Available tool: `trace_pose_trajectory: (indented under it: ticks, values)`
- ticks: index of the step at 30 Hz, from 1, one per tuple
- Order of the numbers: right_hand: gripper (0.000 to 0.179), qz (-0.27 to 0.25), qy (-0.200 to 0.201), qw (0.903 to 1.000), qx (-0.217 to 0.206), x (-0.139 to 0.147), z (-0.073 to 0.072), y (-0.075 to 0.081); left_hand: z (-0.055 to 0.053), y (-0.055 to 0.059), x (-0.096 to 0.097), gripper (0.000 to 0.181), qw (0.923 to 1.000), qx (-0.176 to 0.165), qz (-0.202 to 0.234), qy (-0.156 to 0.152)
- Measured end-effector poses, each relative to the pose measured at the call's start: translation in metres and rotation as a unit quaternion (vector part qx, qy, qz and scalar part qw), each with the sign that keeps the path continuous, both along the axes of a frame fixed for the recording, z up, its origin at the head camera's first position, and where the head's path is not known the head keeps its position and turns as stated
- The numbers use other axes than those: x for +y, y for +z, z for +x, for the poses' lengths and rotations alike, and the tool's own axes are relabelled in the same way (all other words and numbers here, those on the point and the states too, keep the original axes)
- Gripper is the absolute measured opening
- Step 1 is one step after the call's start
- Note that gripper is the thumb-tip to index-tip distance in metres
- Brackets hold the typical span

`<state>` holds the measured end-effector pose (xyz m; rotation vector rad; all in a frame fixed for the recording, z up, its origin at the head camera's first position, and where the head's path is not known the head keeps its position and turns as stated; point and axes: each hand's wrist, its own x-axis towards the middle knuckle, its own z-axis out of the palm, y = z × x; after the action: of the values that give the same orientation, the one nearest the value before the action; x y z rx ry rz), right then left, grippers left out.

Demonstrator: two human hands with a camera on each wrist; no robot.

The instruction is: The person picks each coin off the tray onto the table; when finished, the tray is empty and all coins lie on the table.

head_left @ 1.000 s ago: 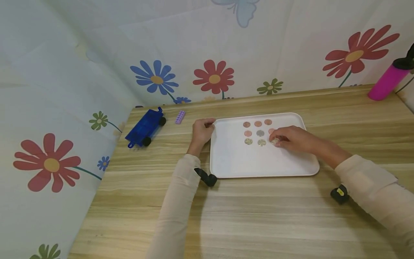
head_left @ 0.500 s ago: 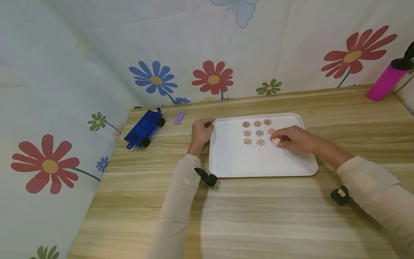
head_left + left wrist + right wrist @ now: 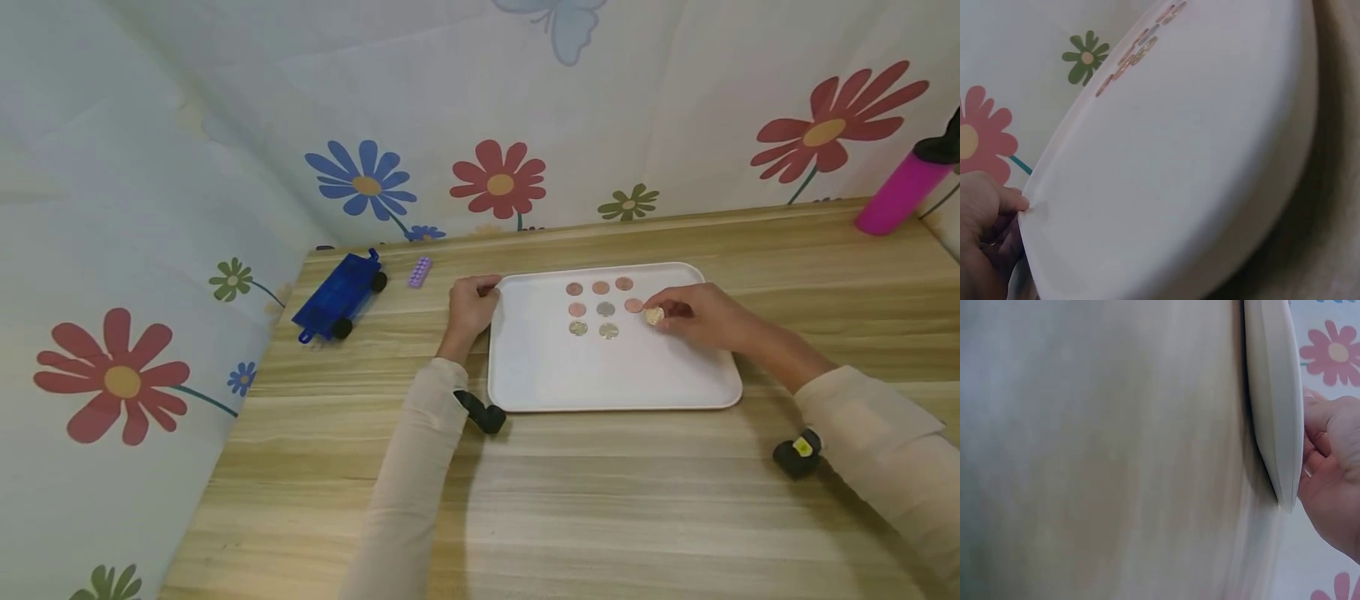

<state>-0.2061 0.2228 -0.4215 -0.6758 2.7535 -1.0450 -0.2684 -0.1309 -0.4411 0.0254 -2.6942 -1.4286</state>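
A white tray (image 3: 540,375) lies on the wooden table, bearing coins in rows. Copper coins (image 3: 601,287) form the far row. The middle row has a silver coin (image 3: 605,309) between two copper ones, and two gold coins (image 3: 608,331) lie in the near row. My right hand (image 3: 701,317) pinches another gold coin (image 3: 655,317) between thumb and fingers, just right of the middle row. In the right wrist view the tray's edge hides that coin. My left hand (image 3: 471,312) grips the tray's far left corner; its thumb (image 3: 1013,201) rests on the rim in the left wrist view.
A blue toy trailer (image 3: 339,296) with black wheels stands at the back left, beside a purple toy brick (image 3: 420,272). At the far right is a pink bottle (image 3: 902,192) with a black top. A flower-patterned sheet (image 3: 420,83) hangs behind the table.
My right hand has taken the gold coin from the near row's right end, moving it slightly up and to the right. The left hand stays at the tray's corner.
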Motion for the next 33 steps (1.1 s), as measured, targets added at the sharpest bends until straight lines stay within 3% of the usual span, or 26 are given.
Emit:
trace_pose_trajectory:
  ticks: [5,21,33]
  values:
    - [0.029,-0.003,-0.03,0.9992,0.025,0.011,-0.004,0.001,0.0,0.0,0.0,0.027,1.0,-0.002,-0.003,-0.002]
    - [0.031,-0.042,-0.138,0.9892,0.024,0.05,-0.013,0.003,0.002,0.002,0.001,0.027,1.0,0.006,-0.005,0.001]
    - [0.032,-0.029,-0.174,0.984,0.026,0.078,-0.021,-0.005,0.003,0.003,0.001,0.027,0.9999,0.008,-0.009,0.001]
